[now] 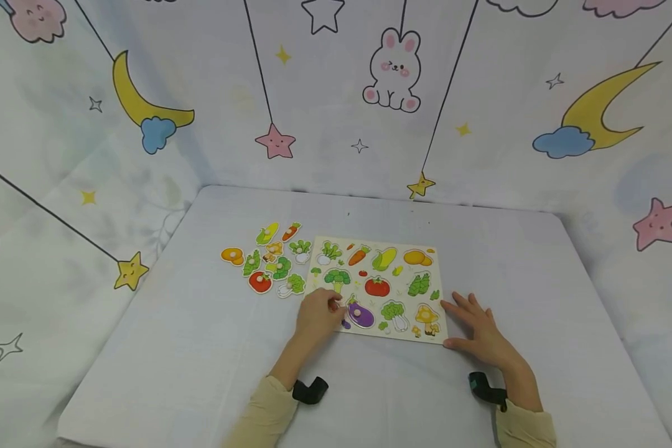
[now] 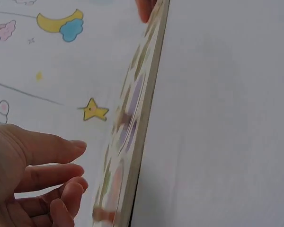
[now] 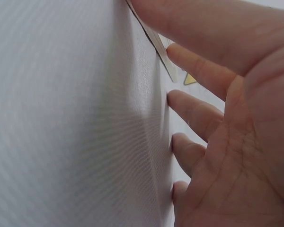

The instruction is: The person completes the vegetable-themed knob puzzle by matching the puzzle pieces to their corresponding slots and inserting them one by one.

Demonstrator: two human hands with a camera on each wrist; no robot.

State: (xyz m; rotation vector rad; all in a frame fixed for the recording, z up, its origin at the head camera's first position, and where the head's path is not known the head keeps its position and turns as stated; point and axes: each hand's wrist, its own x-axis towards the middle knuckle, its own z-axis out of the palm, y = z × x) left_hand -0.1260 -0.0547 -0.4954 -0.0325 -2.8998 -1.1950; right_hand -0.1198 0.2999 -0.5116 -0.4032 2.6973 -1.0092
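Note:
A flat wooden vegetable puzzle board (image 1: 397, 246) lies on the table, with a purple eggplant piece (image 1: 361, 316) with a small knob at its lower left. My left hand (image 1: 318, 314) is over the board's left side, fingertips close beside the eggplant. In the left wrist view its thumb (image 2: 57, 147) and bent fingers stand apart with nothing between them. My right hand (image 1: 481, 333) rests at the board's right edge, fingers spread, thumb at the lower right corner. In the right wrist view its thumb overlaps the board's edge (image 3: 156, 42).
Left of the board lie loose knobbed pieces, among them a tomato (image 1: 260, 282), a corn cob (image 1: 267, 234), a carrot (image 1: 292, 232) and several green vegetables. A white cloth (image 1: 173, 367) covers the table. A patterned curtain (image 1: 336, 87) hangs behind.

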